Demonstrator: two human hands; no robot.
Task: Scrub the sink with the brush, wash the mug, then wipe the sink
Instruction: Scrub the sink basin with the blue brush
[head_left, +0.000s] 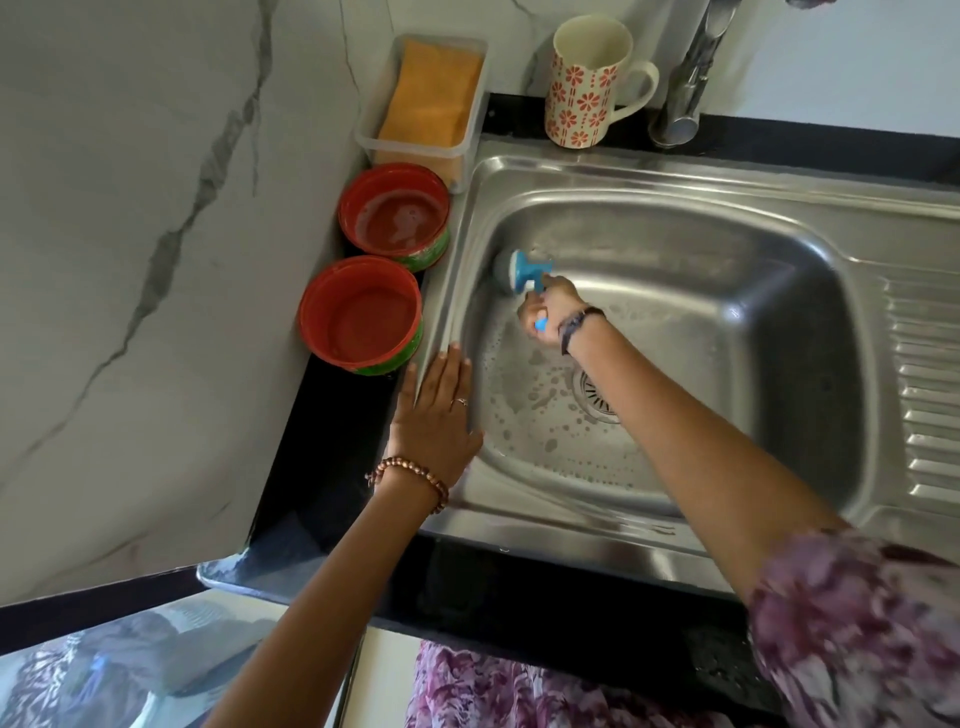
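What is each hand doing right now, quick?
Left hand: open, flat on the sink rim.
Right hand: closed around the blue brush, pressing it against the basin wall.

The sink (675, 332) fills the middle and right of the frame. Left of it, two bowls (395, 213) stand on the tabletop (332, 467), a tub (423, 104) above them. Mug (589, 83) and tap (685, 78) stand at the top. My brush (522, 270) is in the sink.

Home kitchen, steel sink (883, 218), tap (685, 78), marble-look wall (130, 208)
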